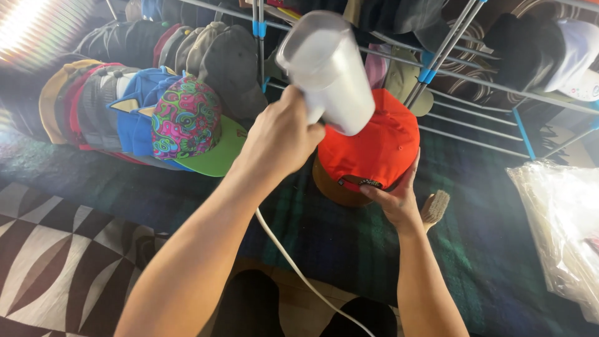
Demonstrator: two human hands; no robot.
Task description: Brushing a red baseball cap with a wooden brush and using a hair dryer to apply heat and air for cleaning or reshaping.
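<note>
Over on the left lies a black-and-white patterned rug (50,262), and beyond it a row of caps leans one against the next on the dark green plaid blanket (493,249): a mustard cap (53,87), a blue cap (140,103), then a swirly multicoloured cap (184,115) with a green brim, and behind those a dark grey cap (234,65).

The person's left hand (281,137) comes up through the middle, fingers wrapped tight around the handle of a white handheld steamer (327,65). The steamer is tilted, its broad translucent body towards the camera and its far end just over the crown of an orange cap (374,143). A white cord (299,274) trails from under that hand down towards the person's knees.

The orange cap sits near the middle of the blanket, just right of the left hand, in front of a metal rack (449,43) with blue joints. The right hand (396,200) holds it from below: the thumb presses on the cap's lower edge by a small dark patch, the fingers curl around the right side, partly hidden behind the fabric. Just beside that wrist, a pale bristled brush (435,207) pokes out on the blanket.

Farther right, black and white caps (571,53) hang on the rack, and a crumpled clear plastic bag (561,224) lies at the edge.
</note>
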